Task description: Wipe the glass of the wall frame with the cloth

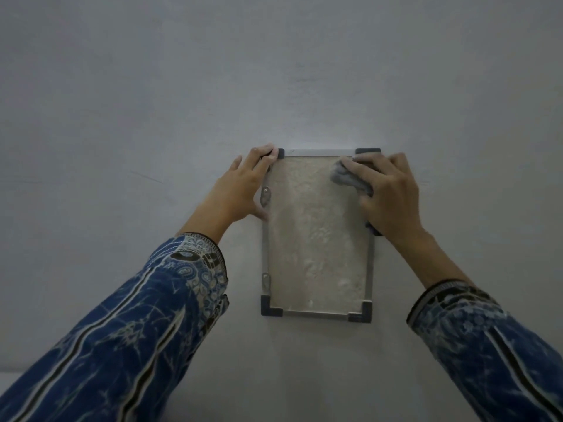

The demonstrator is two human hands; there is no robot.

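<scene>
A small upright wall frame [316, 313] with thin metal rails and dark corner caps hangs on the wall. Its glass [316, 239] covers a pale, mottled beige sheet. My left hand [243, 187] grips the frame's upper left edge, fingers curled over the top left corner, thumb against the left rail. My right hand [387, 193] presses a bunched grey cloth [350, 178] flat onto the glass at the upper right corner. Most of the cloth is hidden under that palm; a dark bit shows below the hand at the right rail.
The plain grey-white wall [274, 71] fills the whole view, with faint scuff lines left and right of the frame. Two small metal clips [265, 196] sit on the frame's left rail. Blue patterned sleeves cover both forearms.
</scene>
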